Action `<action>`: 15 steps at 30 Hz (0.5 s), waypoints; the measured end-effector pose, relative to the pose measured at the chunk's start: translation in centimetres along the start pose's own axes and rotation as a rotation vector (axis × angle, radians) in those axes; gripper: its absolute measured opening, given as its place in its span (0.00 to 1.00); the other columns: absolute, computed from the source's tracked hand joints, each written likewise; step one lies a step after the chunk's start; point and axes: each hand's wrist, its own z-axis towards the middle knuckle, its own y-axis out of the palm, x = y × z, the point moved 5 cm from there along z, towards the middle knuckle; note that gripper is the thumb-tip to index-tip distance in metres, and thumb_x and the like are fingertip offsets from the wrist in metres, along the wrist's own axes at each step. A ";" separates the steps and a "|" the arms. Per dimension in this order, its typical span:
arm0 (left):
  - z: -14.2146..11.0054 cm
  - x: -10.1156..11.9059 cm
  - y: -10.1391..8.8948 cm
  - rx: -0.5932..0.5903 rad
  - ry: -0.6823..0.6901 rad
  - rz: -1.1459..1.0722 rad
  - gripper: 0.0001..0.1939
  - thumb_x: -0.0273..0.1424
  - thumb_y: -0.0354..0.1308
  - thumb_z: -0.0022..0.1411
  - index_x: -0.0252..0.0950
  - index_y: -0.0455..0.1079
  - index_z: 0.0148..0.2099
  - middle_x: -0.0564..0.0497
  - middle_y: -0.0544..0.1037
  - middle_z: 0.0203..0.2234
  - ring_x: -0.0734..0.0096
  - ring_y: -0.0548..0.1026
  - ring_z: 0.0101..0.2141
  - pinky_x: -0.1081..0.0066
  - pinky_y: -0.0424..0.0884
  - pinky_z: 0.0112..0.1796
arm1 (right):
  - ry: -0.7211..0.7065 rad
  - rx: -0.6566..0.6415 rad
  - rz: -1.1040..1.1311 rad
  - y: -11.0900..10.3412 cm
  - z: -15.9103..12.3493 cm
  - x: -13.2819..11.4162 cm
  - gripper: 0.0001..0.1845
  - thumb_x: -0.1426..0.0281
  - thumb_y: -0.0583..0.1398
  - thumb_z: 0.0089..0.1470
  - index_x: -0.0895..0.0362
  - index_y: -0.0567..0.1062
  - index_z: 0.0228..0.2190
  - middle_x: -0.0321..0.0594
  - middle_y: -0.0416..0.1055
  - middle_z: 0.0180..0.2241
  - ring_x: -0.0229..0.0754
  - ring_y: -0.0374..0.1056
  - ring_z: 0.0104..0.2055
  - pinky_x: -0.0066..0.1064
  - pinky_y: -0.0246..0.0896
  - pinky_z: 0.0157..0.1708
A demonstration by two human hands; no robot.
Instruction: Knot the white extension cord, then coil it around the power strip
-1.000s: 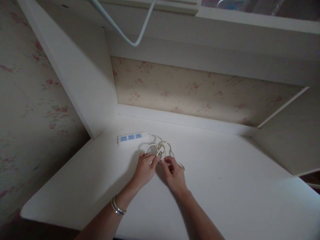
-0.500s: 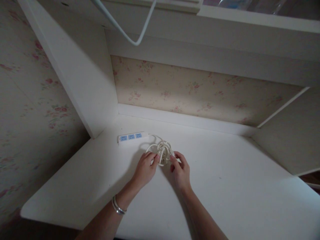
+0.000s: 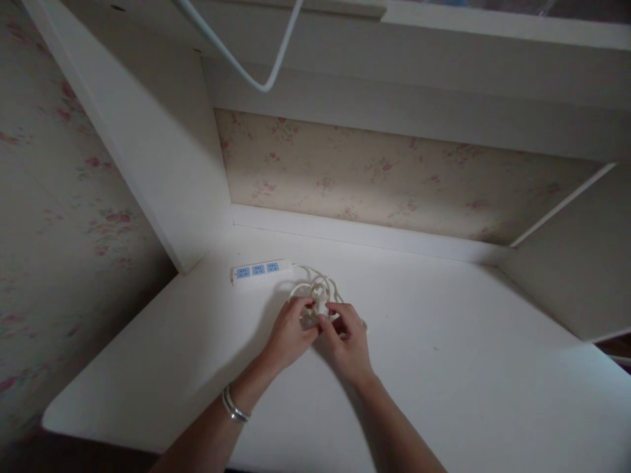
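Note:
A white power strip (image 3: pixel 258 270) with three blue socket panels lies on the white desk. Its white cord (image 3: pixel 296 287) runs right into a tangle of loops between my hands. My right hand (image 3: pixel 348 338) pinches the cord's white plug (image 3: pixel 322 304) between thumb and fingers. On the left side of the loops, my left hand (image 3: pixel 292 330) is closed on the cord, its thumb and fingers curled around it. Parts of the loops are hidden behind my fingers. Silver bracelets (image 3: pixel 233 404) circle my left wrist.
The white desk (image 3: pixel 473 394) stretches to both sides. A white side panel (image 3: pixel 162 151) rises at left, and a shelf (image 3: pixel 444 82) overhangs the back. From above hangs a bent white rod (image 3: pixel 266 85). Floral wallpaper (image 3: pixel 374 174) covers the wall behind.
My right hand has moved left with the plug, up close to my left hand. A bit of cord now shows to the right of my right hand. The power strip stays put.

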 end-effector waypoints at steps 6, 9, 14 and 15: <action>-0.3 0.3 -0.3 -0.081 -0.025 -0.063 0.25 0.32 0.62 0.54 0.41 0.64 0.54 0.47 0.74 0.45 0.63 0.72 0.43 0.63 0.70 0.44 | 0.034 -0.002 0.058 -0.2 0.2 0.8 0.11 0.64 0.59 0.56 0.53 0.77 0.40 0.40 0.66 0.37 0.34 0.64 0.27 0.28 0.63 0.25; -0.2 0.6 -0.6 -0.112 -0.032 -0.067 0.19 0.33 0.60 0.57 0.41 0.67 0.52 0.48 0.75 0.44 0.63 0.72 0.43 0.65 0.70 0.43 | 0.066 0.008 0.067 -0.5 0.3 1.0 0.11 0.62 0.59 0.56 0.53 0.78 0.38 0.40 0.65 0.38 0.34 0.64 0.28 0.28 0.63 0.26; 0.3 -0.1 -0.7 -0.044 -0.098 -0.090 0.11 0.34 0.56 0.61 0.39 0.69 0.46 0.50 0.76 0.39 0.70 0.74 0.35 0.70 0.71 0.36 | 0.112 0.012 0.023 -0.2 0.2 1.3 0.17 0.58 0.62 0.52 0.54 0.75 0.41 0.42 0.65 0.41 0.34 0.65 0.28 0.27 0.64 0.24; 0.3 -0.3 -0.8 -0.021 -0.104 -0.080 0.11 0.34 0.55 0.62 0.39 0.68 0.46 0.50 0.75 0.39 0.71 0.74 0.33 0.70 0.71 0.35 | 0.111 0.016 0.001 -0.2 0.2 1.4 0.19 0.57 0.63 0.50 0.54 0.74 0.42 0.42 0.65 0.42 0.34 0.65 0.27 0.28 0.64 0.24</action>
